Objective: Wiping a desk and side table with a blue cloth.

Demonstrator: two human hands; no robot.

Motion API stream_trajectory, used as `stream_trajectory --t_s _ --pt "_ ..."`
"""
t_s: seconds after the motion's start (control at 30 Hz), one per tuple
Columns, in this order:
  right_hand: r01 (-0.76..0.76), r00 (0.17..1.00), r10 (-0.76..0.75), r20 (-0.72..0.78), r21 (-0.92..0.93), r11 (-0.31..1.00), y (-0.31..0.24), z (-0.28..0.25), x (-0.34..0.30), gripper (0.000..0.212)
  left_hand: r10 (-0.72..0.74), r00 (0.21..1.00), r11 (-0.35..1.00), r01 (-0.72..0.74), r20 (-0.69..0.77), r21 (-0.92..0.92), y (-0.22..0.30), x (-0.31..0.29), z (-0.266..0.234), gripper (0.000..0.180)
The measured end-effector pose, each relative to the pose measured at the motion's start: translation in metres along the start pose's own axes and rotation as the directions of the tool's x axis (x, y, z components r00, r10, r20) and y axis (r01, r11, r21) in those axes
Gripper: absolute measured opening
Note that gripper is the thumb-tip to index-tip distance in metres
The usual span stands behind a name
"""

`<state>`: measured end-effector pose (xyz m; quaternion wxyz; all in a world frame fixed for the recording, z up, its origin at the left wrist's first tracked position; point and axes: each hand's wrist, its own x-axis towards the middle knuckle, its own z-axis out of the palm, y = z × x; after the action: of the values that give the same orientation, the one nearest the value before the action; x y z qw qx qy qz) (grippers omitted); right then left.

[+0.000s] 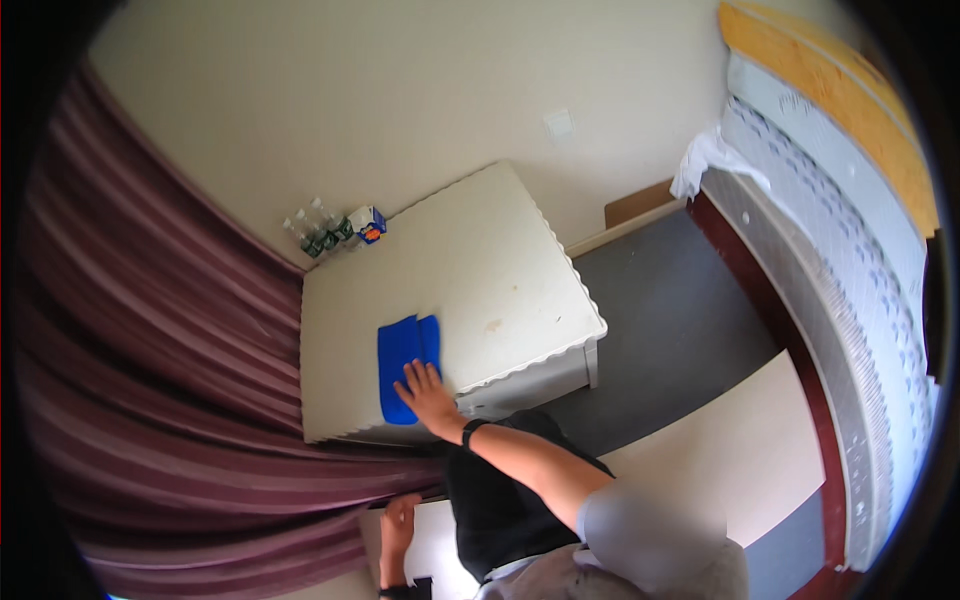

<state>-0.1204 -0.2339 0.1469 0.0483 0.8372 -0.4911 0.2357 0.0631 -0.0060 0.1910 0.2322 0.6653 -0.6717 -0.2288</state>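
Note:
A blue cloth (pixel 398 350), folded into layers, lies flat near the front left of the cream-topped table (pixel 455 255). My right hand (pixel 430 398) rests palm down on its lower right part, fingers spread, and holds nothing. A dark band circles that wrist. Lower down, apart from the cloth, my left hand (pixel 398 518) is held over a pale surface beside the curtain. Its fingers are curled in, with nothing seen in them. Some light brown marks dot the tabletop to the right of the cloth.
Several clear bottles (pixel 318 228) and a blue and white box (pixel 369 224) stand at the table's back left corner. Purple curtains (pixel 170 300) hang along the left. Mattresses (pixel 820 190) lean on the right, near a white cloth (pixel 712 160). A pale board (pixel 740 440) lies below them.

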Motion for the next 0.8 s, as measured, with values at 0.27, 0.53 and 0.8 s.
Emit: stream_trajectory --t_s 0.27,0.53,0.8 --pt "0.054 0.993 -0.053 -0.109 0.002 0.999 0.025 0.000 -0.016 0.053 -0.073 0.996 0.986 0.081 0.060 -0.146 -0.045 -0.047 -0.031 0.022" --pt "-0.269 0.962 0.271 -0.037 0.054 0.962 0.212 -0.126 -0.127 0.067 0.469 0.862 0.880 -0.475 0.193 -0.018 0.092 0.109 0.026 0.013" --pt "-0.757 0.653 0.524 0.547 0.462 0.461 0.293 -0.123 -0.101 0.108 0.446 0.880 0.890 -0.417 -0.163 0.182 0.061 0.277 0.093 0.042"
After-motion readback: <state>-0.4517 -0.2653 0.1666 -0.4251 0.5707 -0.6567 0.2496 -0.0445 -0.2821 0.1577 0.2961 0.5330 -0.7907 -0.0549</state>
